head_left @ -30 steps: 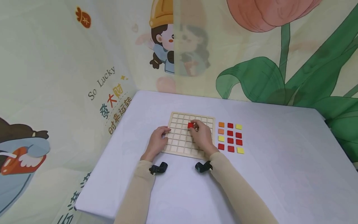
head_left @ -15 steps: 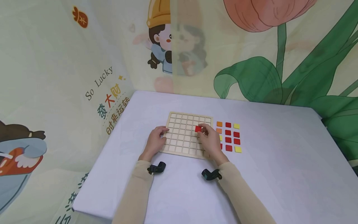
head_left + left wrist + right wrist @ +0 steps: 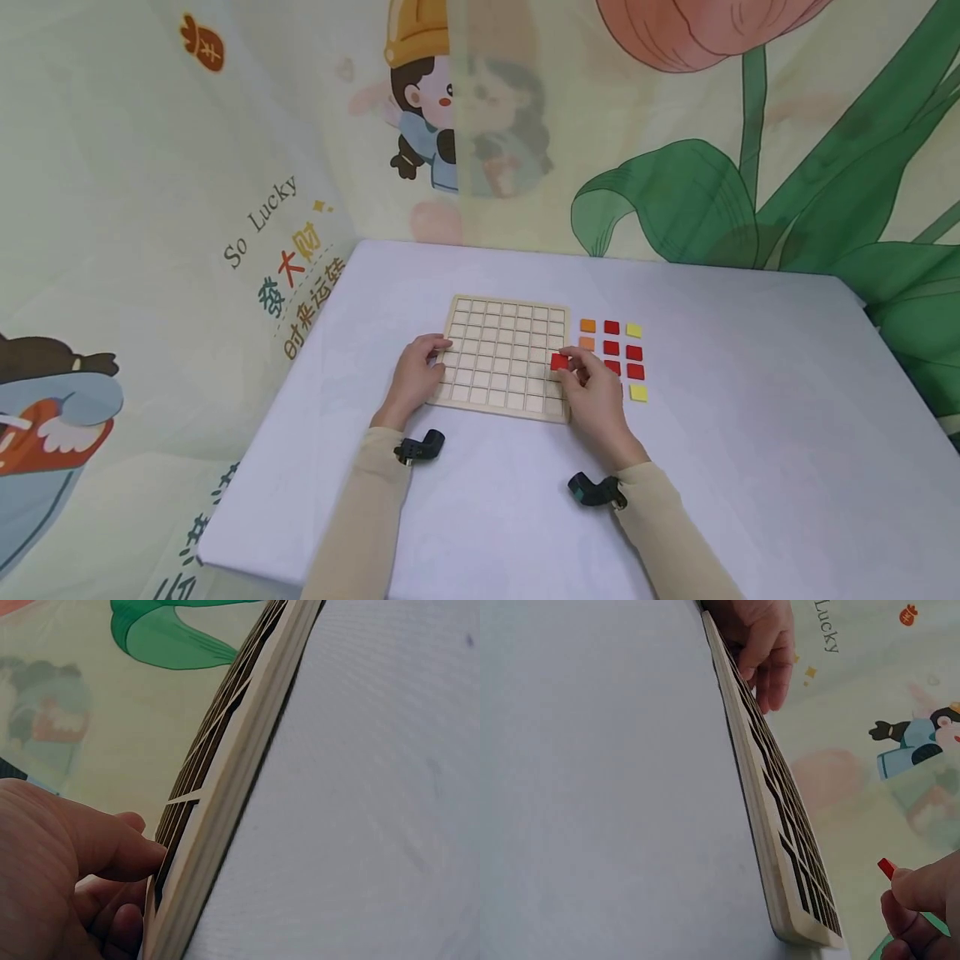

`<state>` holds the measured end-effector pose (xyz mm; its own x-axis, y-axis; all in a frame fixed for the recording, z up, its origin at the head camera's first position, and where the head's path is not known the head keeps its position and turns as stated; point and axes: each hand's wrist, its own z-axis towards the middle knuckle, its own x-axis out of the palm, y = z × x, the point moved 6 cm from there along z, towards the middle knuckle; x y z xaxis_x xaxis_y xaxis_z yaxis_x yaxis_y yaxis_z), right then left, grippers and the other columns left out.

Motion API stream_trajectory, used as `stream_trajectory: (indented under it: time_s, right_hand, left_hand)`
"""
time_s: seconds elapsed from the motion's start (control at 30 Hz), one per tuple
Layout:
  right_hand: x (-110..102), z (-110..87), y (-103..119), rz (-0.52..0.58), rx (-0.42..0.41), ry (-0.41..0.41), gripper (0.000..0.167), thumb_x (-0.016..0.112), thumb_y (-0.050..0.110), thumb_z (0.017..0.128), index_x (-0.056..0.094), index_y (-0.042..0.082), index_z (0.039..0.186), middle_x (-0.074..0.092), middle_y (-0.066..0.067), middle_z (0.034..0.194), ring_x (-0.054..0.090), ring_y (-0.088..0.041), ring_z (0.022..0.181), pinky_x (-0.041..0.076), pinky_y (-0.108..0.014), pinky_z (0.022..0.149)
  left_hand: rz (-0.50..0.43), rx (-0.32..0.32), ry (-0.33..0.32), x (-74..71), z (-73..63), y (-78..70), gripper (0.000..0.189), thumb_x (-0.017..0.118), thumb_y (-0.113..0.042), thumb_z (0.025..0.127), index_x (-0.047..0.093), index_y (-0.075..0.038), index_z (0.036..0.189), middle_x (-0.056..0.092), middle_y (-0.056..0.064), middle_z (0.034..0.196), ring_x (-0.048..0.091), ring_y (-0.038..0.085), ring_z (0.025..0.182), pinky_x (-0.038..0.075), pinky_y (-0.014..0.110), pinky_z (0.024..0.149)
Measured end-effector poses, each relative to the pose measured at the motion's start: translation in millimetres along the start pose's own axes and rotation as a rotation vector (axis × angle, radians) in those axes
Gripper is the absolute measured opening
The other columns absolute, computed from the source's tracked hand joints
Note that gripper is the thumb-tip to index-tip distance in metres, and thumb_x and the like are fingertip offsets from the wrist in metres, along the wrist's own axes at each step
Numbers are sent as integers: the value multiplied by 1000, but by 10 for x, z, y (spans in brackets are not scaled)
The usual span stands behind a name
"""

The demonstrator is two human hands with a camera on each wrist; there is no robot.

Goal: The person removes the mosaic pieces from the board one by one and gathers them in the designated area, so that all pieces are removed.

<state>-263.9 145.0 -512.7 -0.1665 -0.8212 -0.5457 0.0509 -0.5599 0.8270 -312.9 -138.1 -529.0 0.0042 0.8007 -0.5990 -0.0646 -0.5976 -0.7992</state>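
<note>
In the head view, my right hand (image 3: 600, 404) pinches a small red square tile (image 3: 558, 362) between thumb and fingertips. The tile is over the right edge of a pale wooden grid board (image 3: 498, 358). In the right wrist view, the red tile (image 3: 886, 868) juts from the right fingertips, raised above the board's surface. My left hand (image 3: 414, 379) rests at the board's left edge with thumb and fingers spread apart. Its thumb touches the board's rim in the left wrist view, where the left hand (image 3: 75, 862) partly hides the near corner.
Right of the board lie loose square tiles in columns: orange (image 3: 587, 326), red (image 3: 611, 327) and yellow (image 3: 633, 330). My right hand hides some of them. A white cloth (image 3: 750, 400) covers the table. Printed fabric (image 3: 675, 108) hangs behind.
My right hand has moved right and toward me with the red tile, from the board's upper middle to its right edge. The left hand stays at the left edge.
</note>
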Motion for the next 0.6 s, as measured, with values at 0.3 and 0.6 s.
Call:
stream_trajectory:
  time_s: [0.3,0.6]
  right_hand:
    - [-424,98,-148,-40,43,-124,33,62,10,94,60,10,127,60,-9,105,51,-22,91,44,-21,70]
    - [-676,220,-364,-127,66,-150,39,60,13,96,55,12,135,58,-11,113,51,-25,102,48,-20,74]
  left_hand:
    - [7,-6,-5,11,8,-17,38,55,3,88,64,-5,124,52,10,139,51,26,122,43,39,105]
    - [9,2,-8,3,2,-9,39,55,4,87,63,-5,124,51,10,139,51,26,121,43,39,105]
